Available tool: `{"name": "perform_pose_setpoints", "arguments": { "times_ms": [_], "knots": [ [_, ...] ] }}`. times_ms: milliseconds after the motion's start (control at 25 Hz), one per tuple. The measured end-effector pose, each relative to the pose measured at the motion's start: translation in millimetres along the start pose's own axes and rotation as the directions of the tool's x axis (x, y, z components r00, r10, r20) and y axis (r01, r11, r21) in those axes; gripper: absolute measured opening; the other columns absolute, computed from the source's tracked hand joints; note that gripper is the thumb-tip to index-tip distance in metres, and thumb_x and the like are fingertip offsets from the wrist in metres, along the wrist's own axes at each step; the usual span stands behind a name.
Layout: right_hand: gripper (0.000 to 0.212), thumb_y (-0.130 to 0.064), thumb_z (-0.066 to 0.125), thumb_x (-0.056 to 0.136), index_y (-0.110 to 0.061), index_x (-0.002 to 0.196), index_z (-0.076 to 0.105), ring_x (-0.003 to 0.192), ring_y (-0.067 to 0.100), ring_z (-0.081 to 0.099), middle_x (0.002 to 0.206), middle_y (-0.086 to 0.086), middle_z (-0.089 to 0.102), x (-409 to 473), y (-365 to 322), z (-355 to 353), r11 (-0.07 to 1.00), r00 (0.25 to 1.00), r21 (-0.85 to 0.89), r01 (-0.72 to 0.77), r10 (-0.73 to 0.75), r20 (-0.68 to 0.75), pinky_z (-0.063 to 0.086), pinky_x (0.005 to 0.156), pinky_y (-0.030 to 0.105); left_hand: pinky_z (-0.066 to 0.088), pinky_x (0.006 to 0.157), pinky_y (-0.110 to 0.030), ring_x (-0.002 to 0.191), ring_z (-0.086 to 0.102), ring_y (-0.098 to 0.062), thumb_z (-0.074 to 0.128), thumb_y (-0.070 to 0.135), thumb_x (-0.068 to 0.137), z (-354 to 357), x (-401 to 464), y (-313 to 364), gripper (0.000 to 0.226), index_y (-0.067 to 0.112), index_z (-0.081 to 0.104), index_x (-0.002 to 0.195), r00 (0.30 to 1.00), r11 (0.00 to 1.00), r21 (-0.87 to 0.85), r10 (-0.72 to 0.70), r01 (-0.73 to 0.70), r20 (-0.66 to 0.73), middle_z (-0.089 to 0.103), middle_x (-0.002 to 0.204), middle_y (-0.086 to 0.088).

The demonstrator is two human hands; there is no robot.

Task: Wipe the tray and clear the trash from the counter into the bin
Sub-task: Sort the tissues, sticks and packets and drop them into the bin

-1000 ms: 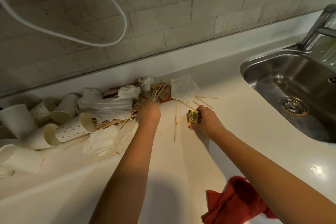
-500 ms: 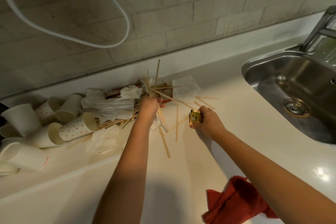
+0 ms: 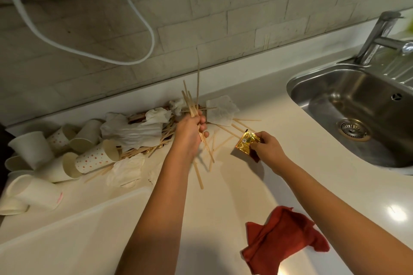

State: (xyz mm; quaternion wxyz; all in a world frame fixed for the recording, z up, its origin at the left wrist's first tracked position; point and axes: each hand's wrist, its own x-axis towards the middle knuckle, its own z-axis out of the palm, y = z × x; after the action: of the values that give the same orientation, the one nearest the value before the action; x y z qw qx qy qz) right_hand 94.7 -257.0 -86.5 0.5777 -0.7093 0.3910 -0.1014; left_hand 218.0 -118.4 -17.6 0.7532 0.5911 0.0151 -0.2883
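Raised higher, left hand point(image 3: 190, 131) grips wooden sticks point(image 3: 191, 105); right hand point(image 3: 267, 146) pinches yellow packet point(image 3: 247, 143).

— What can one see of the person?

— Only two arms and two hands, coming in from the bottom edge. The left hand point(image 3: 190, 133) and the right hand point(image 3: 269, 148) are both bare.

— Gloves? A sleeve?

— No gloves. Both forearms are uncovered as far as the picture goes, so no sleeve shows. What is worn higher up, I cannot tell.

— Rings, a watch, a band?

— I see none on the wrists or on the fingers that show. Some fingers are hidden, so for those I cannot say.

— The nails?

— Too small to tell.
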Motion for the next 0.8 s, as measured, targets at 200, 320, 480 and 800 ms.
{"name": "perform_pose_setpoints", "arguments": {
  "times_ms": [200,320,480,800],
  "knots": [
    [0.019,0.002,0.047,0.087,-0.015,0.091,0.055,0.077,0.026,0.057,0.084,0.008,0.057,-30,3,-34,0.994,0.995,0.064,0.089,-0.086,-0.052,0.052,0.072,0.044,0.021,0.034,-0.016,0.035,0.027,-0.003,0.030,0.002,0.097,25,-42,-22,0.023,0.011,0.047,0.084,0.991,0.981,0.167,-0.112,0.099,0.070,0.036,0.061,0.000],
    [0.021,0.004,0.048,0.088,-0.014,0.091,0.057,0.063,0.022,0.056,0.078,0.009,0.058,-52,11,-63,0.980,0.982,0.132,0.148,-0.129,-0.141,0.050,0.059,0.038,0.019,0.038,-0.017,0.044,0.025,-0.006,0.032,0.007,0.099,42,-76,-45,0.023,0.012,0.049,0.084,0.975,0.938,0.322,-0.178,0.128,0.133,0.035,0.061,0.001],
    [0.021,0.004,0.050,0.087,-0.013,0.096,0.059,0.051,0.015,0.057,0.071,0.006,0.059,-82,35,-108,0.962,0.952,0.218,0.166,-0.099,-0.289,0.050,0.044,0.022,0.017,0.037,-0.016,0.042,0.024,-0.004,0.035,0.014,0.099,64,-120,-85,0.024,0.015,0.050,0.080,0.932,0.889,0.436,-0.264,0.136,0.248,0.033,0.059,0.004],
    [0.020,-0.010,0.047,0.079,-0.027,0.081,0.058,0.079,0.020,0.057,0.083,0.001,0.058,-138,121,-209,0.925,0.733,0.306,0.226,0.046,-0.679,0.048,0.057,0.030,0.021,0.038,-0.014,0.040,0.027,-0.001,0.043,0.029,0.099,118,-210,-183,0.028,0.023,0.048,0.072,0.751,0.765,0.641,-0.460,0.064,0.474,0.035,0.054,0.011]
  ]
}}
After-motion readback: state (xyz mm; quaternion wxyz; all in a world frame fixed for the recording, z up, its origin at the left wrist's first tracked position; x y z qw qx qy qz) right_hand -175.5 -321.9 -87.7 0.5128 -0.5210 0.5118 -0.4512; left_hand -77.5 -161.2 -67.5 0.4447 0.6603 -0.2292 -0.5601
